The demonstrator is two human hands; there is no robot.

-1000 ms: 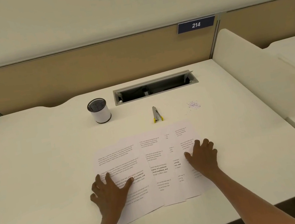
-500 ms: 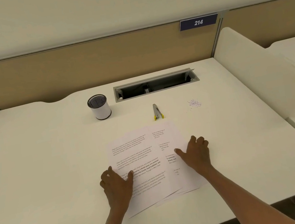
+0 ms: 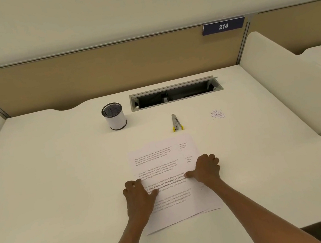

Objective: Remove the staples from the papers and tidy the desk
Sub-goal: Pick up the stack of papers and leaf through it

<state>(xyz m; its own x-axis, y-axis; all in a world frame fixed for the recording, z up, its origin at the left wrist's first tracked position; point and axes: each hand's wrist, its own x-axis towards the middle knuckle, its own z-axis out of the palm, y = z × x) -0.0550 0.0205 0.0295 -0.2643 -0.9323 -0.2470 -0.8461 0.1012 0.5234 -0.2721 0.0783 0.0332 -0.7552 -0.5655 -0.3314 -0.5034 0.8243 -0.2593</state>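
White papers [image 3: 170, 174] lie stacked mid-desk [image 3: 60, 191]; left hand [image 3: 140, 196] and right hand [image 3: 206, 170] grip the stack's side edges with curled fingers. Staple remover [image 3: 176, 123] and staples [image 3: 217, 114] just behind.

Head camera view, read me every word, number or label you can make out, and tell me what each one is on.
"214": white digits on the blue number plate fixed to the tan partition.
"Defined by a slower pace, it is centered": bold line on the top sheet of the papers; the other print there is too small and blurred to read reliably.
Pen holder and staple remover: no readable text.
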